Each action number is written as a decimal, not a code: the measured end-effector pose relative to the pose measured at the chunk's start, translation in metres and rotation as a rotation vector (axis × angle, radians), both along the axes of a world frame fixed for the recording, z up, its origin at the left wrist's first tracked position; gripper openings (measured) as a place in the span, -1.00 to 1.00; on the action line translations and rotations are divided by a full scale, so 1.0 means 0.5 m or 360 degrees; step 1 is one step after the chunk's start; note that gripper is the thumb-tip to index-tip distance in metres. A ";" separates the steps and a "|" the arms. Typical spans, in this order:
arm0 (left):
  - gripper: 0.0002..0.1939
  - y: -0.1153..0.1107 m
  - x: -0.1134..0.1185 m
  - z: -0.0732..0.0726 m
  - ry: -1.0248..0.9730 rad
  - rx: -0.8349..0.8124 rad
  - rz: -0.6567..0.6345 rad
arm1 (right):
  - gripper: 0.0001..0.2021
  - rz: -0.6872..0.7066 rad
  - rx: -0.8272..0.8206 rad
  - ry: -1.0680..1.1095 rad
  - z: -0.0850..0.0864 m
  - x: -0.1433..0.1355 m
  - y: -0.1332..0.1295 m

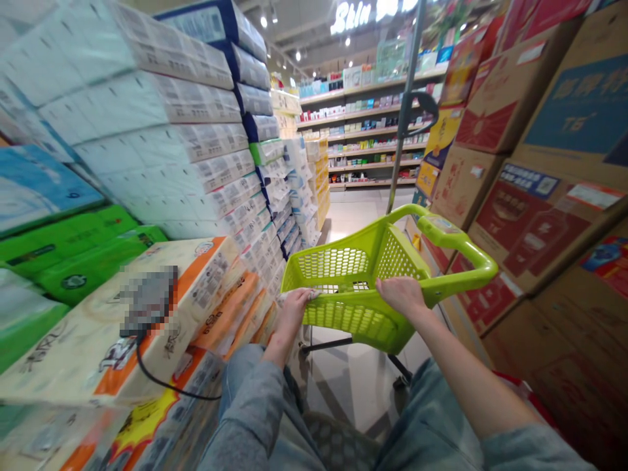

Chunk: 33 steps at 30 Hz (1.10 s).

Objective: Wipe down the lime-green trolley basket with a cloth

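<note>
A lime-green plastic shopping cart (338, 261) stands turned sideways in front of my knees, with perforated basket walls and dark legs on wheels. My left hand (294, 304) presses a small, pale, crumpled cloth (311, 294) against the near rim, towards the basket's left end. Most of the cloth is hidden under the fingers. My right hand (401, 294) is closed around the same rim farther right, close to the handle (471, 252). Through the basket opening I see its slotted floor.
Stacked tissue packs (196, 131) rise on the left. A pixelated device (150, 301) with a black cable lies on a cream pack (196, 261). Cardboard boxes (534, 229) wall the right side. A metal pole (403, 111) stands behind the cart, before stocked shelves (363, 124).
</note>
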<state>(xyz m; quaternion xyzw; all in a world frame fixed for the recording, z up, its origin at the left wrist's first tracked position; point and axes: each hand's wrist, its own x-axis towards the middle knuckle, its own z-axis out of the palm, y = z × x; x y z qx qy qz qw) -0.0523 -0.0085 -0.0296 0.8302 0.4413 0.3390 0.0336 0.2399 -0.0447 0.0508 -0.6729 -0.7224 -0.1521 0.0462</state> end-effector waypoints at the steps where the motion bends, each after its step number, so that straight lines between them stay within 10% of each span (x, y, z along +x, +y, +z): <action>1: -0.73 0.000 -0.018 -0.004 -0.0017 0.0012 0.0037 | -0.48 0.0012 -0.0003 0.0005 0.000 0.001 -0.001; 6: -0.74 -0.006 -0.035 -0.017 -0.0001 0.0031 0.0258 | -0.48 0.0017 0.0017 0.0017 -0.003 0.004 -0.002; 17: -0.52 -0.076 0.204 -0.010 0.0155 0.0109 0.0108 | -0.50 -0.0042 -0.0002 -0.0023 -0.003 0.029 -0.004; 27: -0.65 -0.056 -0.030 -0.009 0.0148 -0.0024 0.0188 | -0.49 0.0014 0.0052 0.0007 -0.012 0.021 -0.003; 33: -0.65 -0.024 -0.074 -0.078 -0.0253 0.0012 0.0338 | -0.46 0.0062 0.0078 -0.0029 -0.009 0.019 -0.004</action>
